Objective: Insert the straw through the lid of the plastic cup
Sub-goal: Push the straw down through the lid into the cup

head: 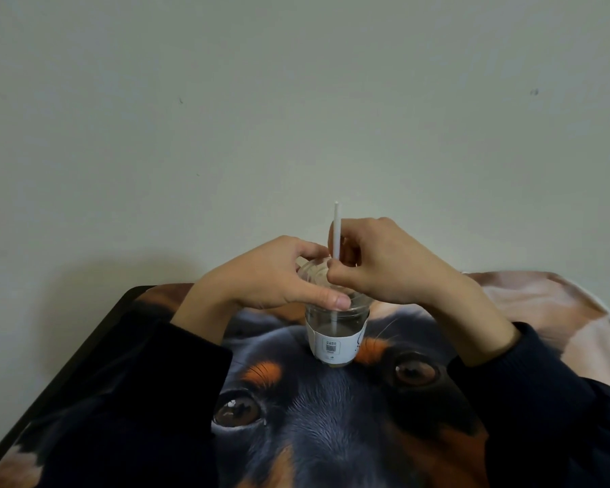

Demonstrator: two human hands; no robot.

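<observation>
The cup (337, 320) is clear, glossy plastic with a matt white paper label (332, 346) around its lower half — the straw (336, 230) looks smooth, matt white. Beneath, at 6 o'clock, a soft printed cloth (314, 417) — dog-face pattern.

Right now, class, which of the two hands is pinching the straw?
The right hand pinches the white straw above the lid; the left hand only steadies the cup's rim.

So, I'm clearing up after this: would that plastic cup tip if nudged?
Probably easily. The plastic cup looks nearly empty, so light, and stands on a soft printed blanket. The straw rising above the lid adds leverage. The left hand steadies it for now.
</observation>
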